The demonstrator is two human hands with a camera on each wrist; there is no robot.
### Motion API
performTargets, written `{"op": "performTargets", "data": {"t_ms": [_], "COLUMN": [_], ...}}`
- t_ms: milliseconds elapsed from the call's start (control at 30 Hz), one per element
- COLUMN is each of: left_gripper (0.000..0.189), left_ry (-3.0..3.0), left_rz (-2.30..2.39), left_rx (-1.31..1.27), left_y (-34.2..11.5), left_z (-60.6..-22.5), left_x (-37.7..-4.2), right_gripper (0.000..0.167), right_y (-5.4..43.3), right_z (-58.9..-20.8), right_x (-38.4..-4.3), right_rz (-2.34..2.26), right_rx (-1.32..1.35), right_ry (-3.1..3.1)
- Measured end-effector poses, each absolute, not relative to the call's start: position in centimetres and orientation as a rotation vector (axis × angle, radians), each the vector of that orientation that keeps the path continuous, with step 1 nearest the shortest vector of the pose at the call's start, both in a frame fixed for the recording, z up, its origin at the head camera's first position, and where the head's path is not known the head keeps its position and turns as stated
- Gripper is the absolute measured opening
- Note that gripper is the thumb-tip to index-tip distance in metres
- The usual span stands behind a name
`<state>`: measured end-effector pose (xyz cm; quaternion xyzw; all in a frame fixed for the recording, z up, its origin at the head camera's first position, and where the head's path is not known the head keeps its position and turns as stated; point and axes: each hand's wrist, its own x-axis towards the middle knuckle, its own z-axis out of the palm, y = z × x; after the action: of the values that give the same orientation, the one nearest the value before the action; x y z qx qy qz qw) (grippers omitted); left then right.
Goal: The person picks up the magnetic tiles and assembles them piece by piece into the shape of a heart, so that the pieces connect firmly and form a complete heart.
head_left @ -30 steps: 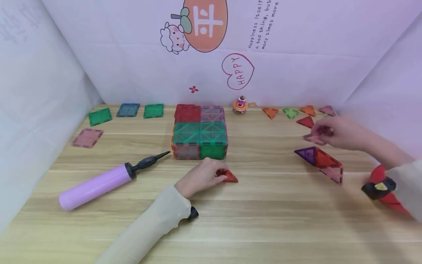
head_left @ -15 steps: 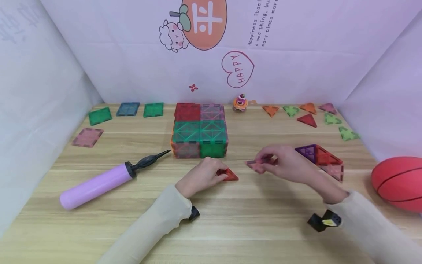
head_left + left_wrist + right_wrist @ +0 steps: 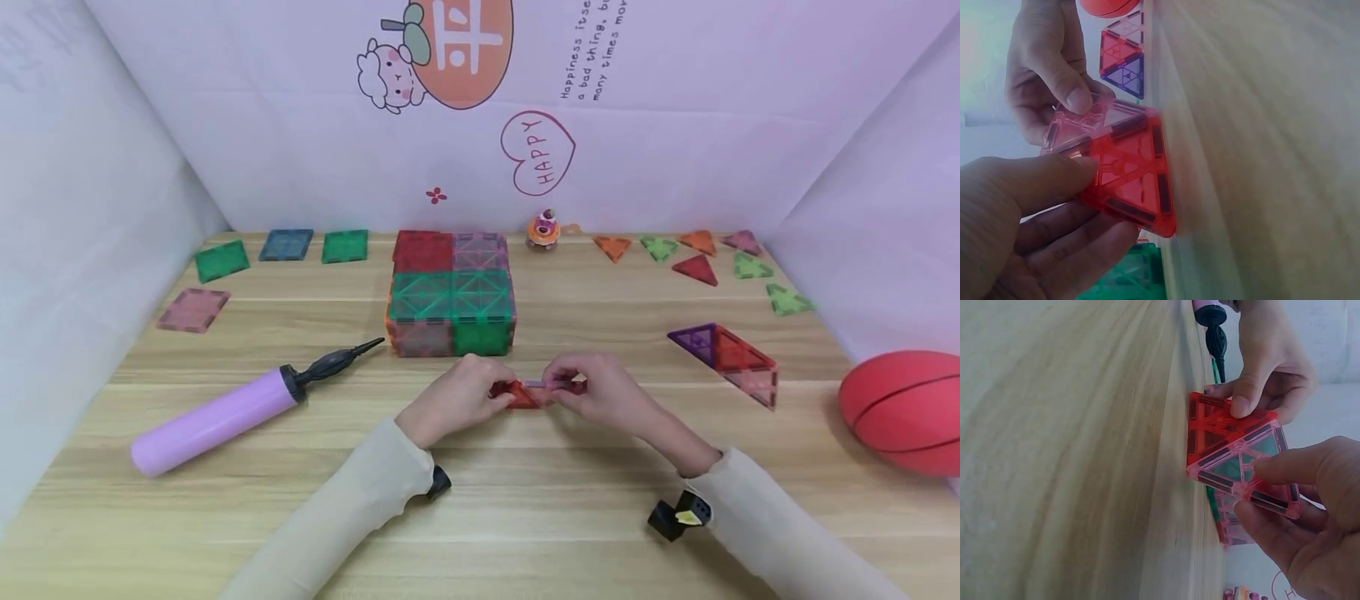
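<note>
In front of the block of magnetic tiles (image 3: 483, 337), my left hand (image 3: 455, 398) pinches a red triangular magnetic tile (image 3: 1132, 165) between thumb and fingers. The red tile stands upright, one edge down at the table. My right hand (image 3: 603, 392) pinches a pink triangular magnetic tile (image 3: 1225, 470). Both wrist views show the pink tile's slanted edge against the red one's, the two making one four-sided piece. Thumbs and fingers cover parts of both tiles. To the right stands a joined strip of purple, red and pink triangles (image 3: 738, 357).
Loose triangular tiles (image 3: 696, 268) lie at the back right, square tiles (image 3: 287, 244) at the back left. A purple hand pump (image 3: 217, 421) lies on the left. At the right edge sits a red ball (image 3: 900, 412); a small figurine (image 3: 543, 230) stands by the back wall.
My right hand has carried the pink triangular tile from the right side leftward to the red tile. The left hand has held the red tile in place throughout.
</note>
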<state>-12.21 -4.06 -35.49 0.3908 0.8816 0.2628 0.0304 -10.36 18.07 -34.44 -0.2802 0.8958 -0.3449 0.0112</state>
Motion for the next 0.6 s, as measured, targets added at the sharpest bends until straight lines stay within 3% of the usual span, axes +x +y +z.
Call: {"op": "performTargets", "data": {"t_ms": [367, 600], "left_gripper": [0.013, 0.013], "left_ry": [2.746, 2.732], "left_rz": [0.846, 0.854], "left_rx": [1.15, 1.083], "left_y": [-3.0, -2.7], "left_z": [-35.3, -34.9], "left_x": [-12.1, -12.1], "right_gripper": [0.016, 0.01], "right_y": [17.7, 18.7], "right_z": [-34.9, -32.5], "right_x": [-10.6, -11.0], "right_rz": [-1.004, -0.925], "right_rx": [-0.937, -0.87], "right_ry": [2.809, 2.661]}}
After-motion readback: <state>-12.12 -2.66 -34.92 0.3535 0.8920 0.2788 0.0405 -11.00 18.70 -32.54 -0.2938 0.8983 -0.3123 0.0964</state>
